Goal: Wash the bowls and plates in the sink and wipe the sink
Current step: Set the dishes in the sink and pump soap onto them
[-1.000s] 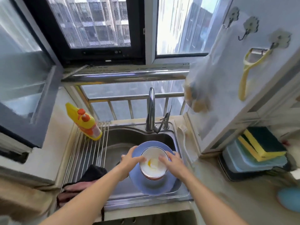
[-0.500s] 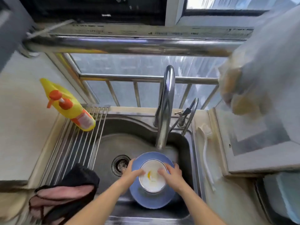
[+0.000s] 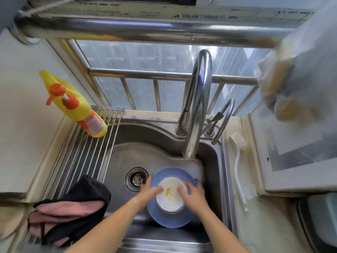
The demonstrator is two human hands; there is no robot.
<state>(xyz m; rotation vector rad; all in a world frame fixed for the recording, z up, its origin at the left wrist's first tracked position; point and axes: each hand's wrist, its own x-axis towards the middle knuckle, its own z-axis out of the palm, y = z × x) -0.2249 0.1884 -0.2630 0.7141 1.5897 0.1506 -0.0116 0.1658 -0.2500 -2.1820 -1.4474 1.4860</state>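
Observation:
A blue plate (image 3: 171,219) with a white bowl (image 3: 171,201) standing on it is low in the steel sink (image 3: 127,157), right of the drain (image 3: 136,179). The bowl has a yellow smear inside. My left hand (image 3: 148,193) grips the plate's left edge, thumb over the bowl's rim. My right hand (image 3: 194,194) grips the plate's right edge the same way. Whether the plate touches the sink floor is hidden.
A curved tap (image 3: 197,106) arches over the sink's back right. A yellow soap bottle (image 3: 78,106) lies on the roll-up drying rack (image 3: 82,148) at left, with a black and pink cloth (image 3: 71,209) nearer me. A white brush (image 3: 238,161) lies on the right counter.
The plate with the bowl has gone down from above the sink's front rim into the basin, both hands still holding it. My view has tilted down and closer to the sink.

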